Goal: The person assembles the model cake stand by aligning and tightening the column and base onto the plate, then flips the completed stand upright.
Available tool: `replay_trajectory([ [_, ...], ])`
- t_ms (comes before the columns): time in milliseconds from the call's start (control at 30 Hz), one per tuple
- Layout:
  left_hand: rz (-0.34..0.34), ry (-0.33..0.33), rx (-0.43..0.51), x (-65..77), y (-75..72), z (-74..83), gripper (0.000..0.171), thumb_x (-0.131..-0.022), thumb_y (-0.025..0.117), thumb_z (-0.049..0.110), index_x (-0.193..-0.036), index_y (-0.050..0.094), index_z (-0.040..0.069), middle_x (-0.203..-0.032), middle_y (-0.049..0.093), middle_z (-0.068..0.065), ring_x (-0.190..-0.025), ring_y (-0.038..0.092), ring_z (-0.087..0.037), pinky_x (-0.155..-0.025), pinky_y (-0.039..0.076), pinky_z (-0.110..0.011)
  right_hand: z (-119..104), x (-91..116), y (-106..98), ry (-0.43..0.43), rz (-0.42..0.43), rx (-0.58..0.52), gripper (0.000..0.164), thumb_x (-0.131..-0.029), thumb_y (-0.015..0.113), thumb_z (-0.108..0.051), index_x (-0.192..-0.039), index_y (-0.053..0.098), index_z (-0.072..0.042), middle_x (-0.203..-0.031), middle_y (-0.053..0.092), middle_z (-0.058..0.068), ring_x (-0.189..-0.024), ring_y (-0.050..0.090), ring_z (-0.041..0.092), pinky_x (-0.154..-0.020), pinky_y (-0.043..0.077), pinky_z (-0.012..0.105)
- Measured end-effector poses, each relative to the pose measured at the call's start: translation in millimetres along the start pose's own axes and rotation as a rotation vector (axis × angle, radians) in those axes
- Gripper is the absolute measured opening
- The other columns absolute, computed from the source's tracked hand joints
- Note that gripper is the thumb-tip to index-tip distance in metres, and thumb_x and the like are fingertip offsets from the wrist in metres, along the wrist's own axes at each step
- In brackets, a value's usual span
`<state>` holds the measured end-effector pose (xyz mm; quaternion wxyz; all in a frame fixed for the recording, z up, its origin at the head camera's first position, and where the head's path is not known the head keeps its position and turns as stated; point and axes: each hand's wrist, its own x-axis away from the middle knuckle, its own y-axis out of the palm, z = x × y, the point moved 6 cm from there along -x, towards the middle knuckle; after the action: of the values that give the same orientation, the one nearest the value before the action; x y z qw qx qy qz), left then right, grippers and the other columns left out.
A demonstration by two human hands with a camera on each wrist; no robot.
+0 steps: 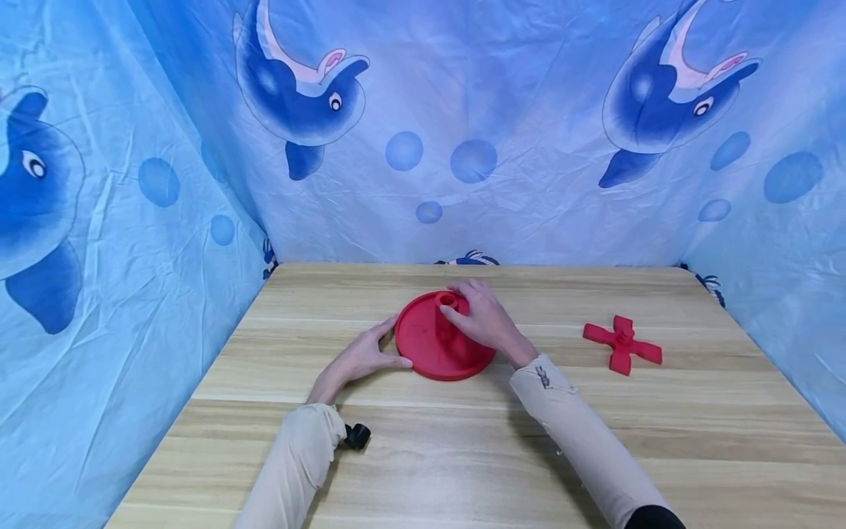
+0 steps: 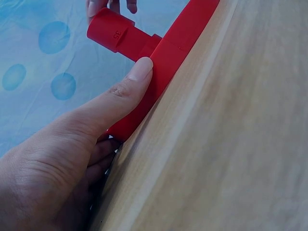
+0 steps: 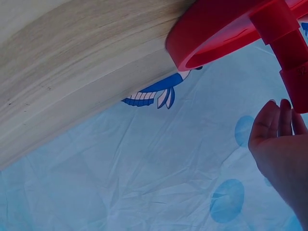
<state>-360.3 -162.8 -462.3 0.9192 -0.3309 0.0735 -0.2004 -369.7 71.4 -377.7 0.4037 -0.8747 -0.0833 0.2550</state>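
Note:
A red round tray-like base [image 1: 419,334] with a raised rim lies on the table. From it rises a red post [image 1: 446,330] with a wider collar [image 2: 111,30] marked 35 and a hollow top. My left hand [image 1: 360,356] holds the base's near-left rim, its thumb [image 2: 140,70] on the outer edge and its other fingers partly hidden. Around the top of the post, my right hand [image 1: 485,316] has its thumb on the near side and its fingers behind. Much of this grip is hidden in the right wrist view, where several fingertips [image 3: 285,108] show beside the post's end.
A red cross-shaped piece [image 1: 623,344] with a central knob lies on the wooden table [image 1: 429,448], right of the base. Blue dolphin-printed sheets [image 1: 463,206] hang behind the table and along both sides. A small black device [image 1: 358,436] sits at the left wrist.

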Motion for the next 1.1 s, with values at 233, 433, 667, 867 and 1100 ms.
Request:
replay_trajectory([
  [233,0.002,0.003,-0.001,-0.4,-0.2,0.9,0.111,-0.080,0.088,0.052,-0.166,0.027,0.017,-0.168,0.027,-0.007,-0.154,0.024,-0.029,-0.120,0.030,-0.053,-0.7,-0.3,0.6,0.001,-0.002,-0.016,0.045,-0.097,0.074,-0.023,-0.136,0.065,-0.003,-0.133,0.060,0.013,-0.129,0.048,0.031,-0.092,0.058,0.050],
  [433,0.002,0.000,0.004,-0.3,0.0,1.0,0.111,-0.080,0.088,0.051,-0.166,0.027,0.017,-0.168,0.027,-0.006,-0.154,0.024,-0.030,-0.120,0.030,-0.054,0.3,-0.2,-0.1,0.038,0.011,-0.014,0.046,-0.096,0.076,-0.027,-0.134,0.065,-0.005,-0.130,0.061,0.011,-0.125,0.051,0.030,-0.091,0.058,0.048],
  [667,0.005,-0.003,0.001,-1.5,1.3,-1.5,0.110,-0.080,0.088,0.051,-0.166,0.028,0.018,-0.168,0.027,-0.006,-0.154,0.024,-0.030,-0.120,0.029,-0.054,0.9,1.8,0.9,0.011,-0.007,-0.028,0.050,-0.097,0.074,-0.022,-0.140,0.062,-0.002,-0.137,0.059,0.015,-0.130,0.048,0.032,-0.093,0.057,0.050],
  [867,0.007,-0.006,-0.018,-1.8,1.4,-1.8,0.111,-0.080,0.088,0.053,-0.166,0.027,0.018,-0.168,0.027,-0.006,-0.154,0.024,-0.030,-0.120,0.029,-0.054,1.5,1.7,2.1,0.012,-0.007,-0.047,0.046,-0.098,0.074,-0.023,-0.136,0.064,-0.001,-0.129,0.061,0.013,-0.123,0.052,0.030,-0.091,0.059,0.046],
  [1100,0.012,-0.004,-0.009,-1.0,2.1,0.1,0.111,-0.080,0.088,0.052,-0.166,0.027,0.018,-0.168,0.026,-0.006,-0.154,0.023,-0.030,-0.120,0.028,-0.054,0.9,3.3,1.3,0.008,-0.017,-0.013,0.050,-0.099,0.072,-0.025,-0.142,0.060,-0.003,-0.136,0.059,0.015,-0.131,0.048,0.032,-0.095,0.057,0.048],
])
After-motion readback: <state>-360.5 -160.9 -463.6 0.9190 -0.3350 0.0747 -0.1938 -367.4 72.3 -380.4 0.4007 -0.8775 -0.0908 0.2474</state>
